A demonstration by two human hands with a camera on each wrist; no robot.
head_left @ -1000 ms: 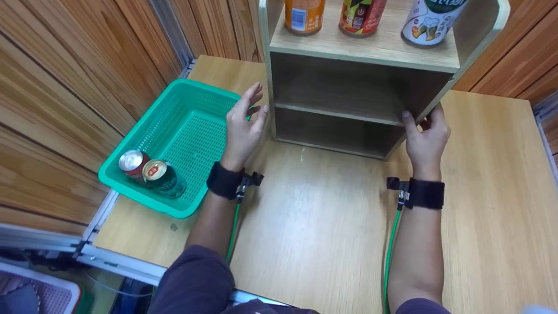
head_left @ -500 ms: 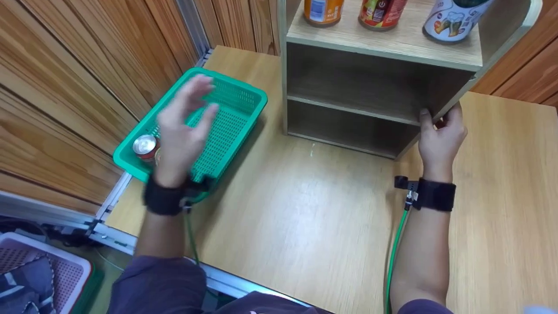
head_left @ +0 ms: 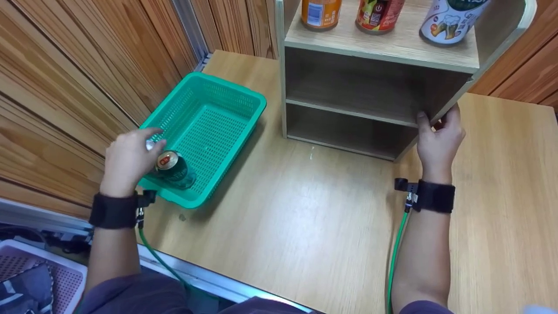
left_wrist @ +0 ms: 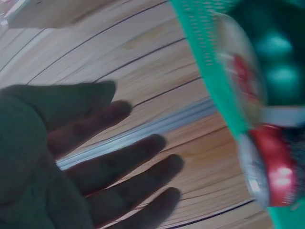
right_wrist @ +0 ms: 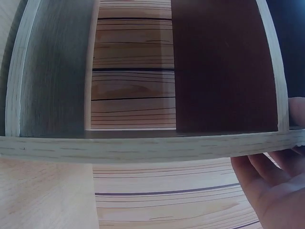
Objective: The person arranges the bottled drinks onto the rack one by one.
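The wooden shelf unit (head_left: 375,83) stands at the far side of the counter (head_left: 305,218), its right side panel gripped by the right hand (head_left: 438,139), thumb on the front edge and fingers (right_wrist: 267,176) curled round the board. The green basket (head_left: 218,109) sits to the left, near the wall. In its near left corner stand a green can (head_left: 171,168) and a red can (left_wrist: 274,164). The left hand (head_left: 126,159) hovers over the red can, fingers (left_wrist: 124,162) spread and holding nothing.
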